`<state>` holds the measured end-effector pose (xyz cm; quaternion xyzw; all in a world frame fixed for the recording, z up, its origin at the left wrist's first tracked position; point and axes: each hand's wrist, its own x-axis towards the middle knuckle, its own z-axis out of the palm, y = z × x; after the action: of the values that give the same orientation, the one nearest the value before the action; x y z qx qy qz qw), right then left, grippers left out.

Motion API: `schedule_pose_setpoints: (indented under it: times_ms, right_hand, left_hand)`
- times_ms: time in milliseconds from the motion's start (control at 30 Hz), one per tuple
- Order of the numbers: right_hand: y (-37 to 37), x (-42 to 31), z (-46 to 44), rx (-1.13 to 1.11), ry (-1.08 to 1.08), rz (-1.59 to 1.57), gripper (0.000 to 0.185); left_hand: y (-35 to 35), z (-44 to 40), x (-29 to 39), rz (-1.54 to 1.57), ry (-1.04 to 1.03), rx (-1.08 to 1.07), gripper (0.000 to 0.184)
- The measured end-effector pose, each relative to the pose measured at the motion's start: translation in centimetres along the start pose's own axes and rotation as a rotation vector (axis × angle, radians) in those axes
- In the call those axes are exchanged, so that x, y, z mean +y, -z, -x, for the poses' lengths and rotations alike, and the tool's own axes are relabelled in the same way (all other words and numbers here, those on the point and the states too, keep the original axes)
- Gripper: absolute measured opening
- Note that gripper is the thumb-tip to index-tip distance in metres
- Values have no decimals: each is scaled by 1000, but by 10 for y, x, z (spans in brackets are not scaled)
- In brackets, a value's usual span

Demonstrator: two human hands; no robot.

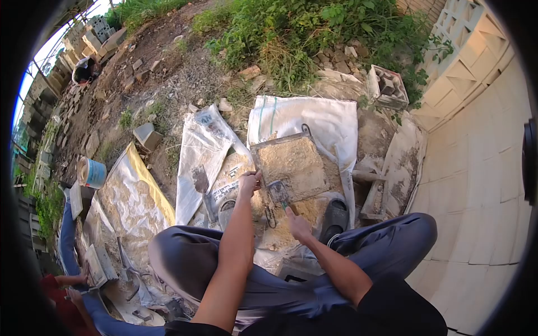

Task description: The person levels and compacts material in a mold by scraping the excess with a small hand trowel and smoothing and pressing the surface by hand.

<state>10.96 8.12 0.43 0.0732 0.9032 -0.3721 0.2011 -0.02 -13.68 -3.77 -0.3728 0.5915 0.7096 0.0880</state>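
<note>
In front of me, a square mould (259,168) full of sandy tan mix (294,162) lies on white woven sacks (302,109). Metal loop handles show at its far and near edges. My right hand (300,225) grips a small trowel (277,192) by its green handle; the flat blade rests at the mould's near left corner. Beside the left edge of the mould is my left hand (249,183), fingers curled closed; whatever they may pinch is hidden. My sandalled feet (335,215) are set on either side of the near edge.
A second trowel (202,182) lies on a sack to the left. Further left are a paint bucket (92,172) and a co-worker's hands (78,285) at a block. A block mould (388,87) sits back right; a patterned block wall (471,185) borders the right.
</note>
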Motion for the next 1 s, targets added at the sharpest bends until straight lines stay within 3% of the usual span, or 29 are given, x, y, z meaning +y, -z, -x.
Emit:
schedule_pose_setpoints:
  times_ms: [33,67,100,133,167,200,267,367,467,567,700,833,867,933,967,1000]
  right_hand:
    - [6,0,-3,23,-10,-6,80]
    - [12,-5,-13,-56,-100,-75,78]
    - [18,-10,-23,-146,-187,-143,76]
    - [30,-18,-29,-142,-186,-154,76]
    - [45,-23,-36,45,-25,-207,78]
    - [64,-32,-44,237,140,-259,81]
    - [101,-46,-58,179,-28,-534,75]
    - [153,-62,-60,120,-197,-805,67]
    - [163,-46,-74,220,-175,-941,63]
    - [153,-20,-94,358,-240,-661,83]
    - [129,-8,-109,369,-263,-616,86]
    - [128,-8,-108,375,-135,-410,88]
    - [130,-12,-105,370,-98,-361,88]
    - [144,-30,-97,311,-227,-469,84]
    - [140,-29,-96,311,-227,-472,84]
    - [135,-25,-96,298,-155,-497,81]
  left_hand:
    - [0,3,4,2,-35,-1,31]
    - [-3,9,6,-54,-27,25,44]
    - [-13,20,7,-60,-38,15,44]
    - [-26,30,2,-450,-301,354,52]
    - [-36,41,-4,-838,-559,698,60]
    - [-44,46,-7,-843,-566,701,60]
    - [-60,52,-13,-972,-758,400,67]
    - [-73,55,-19,-1104,-787,489,67]
    - [-70,57,-14,-1118,-750,368,68]
    - [-75,75,-25,-1340,-852,363,68]
    - [-106,93,-44,-1289,-770,319,69]
    - [-123,99,-50,-1358,-914,155,64]
    - [-124,102,-50,-1347,-1003,23,62]
    - [-119,102,-50,-1274,-1136,-211,59]
    - [-112,107,-52,-1276,-1137,-212,59]
    - [-106,113,-50,-1268,-1126,-46,58]
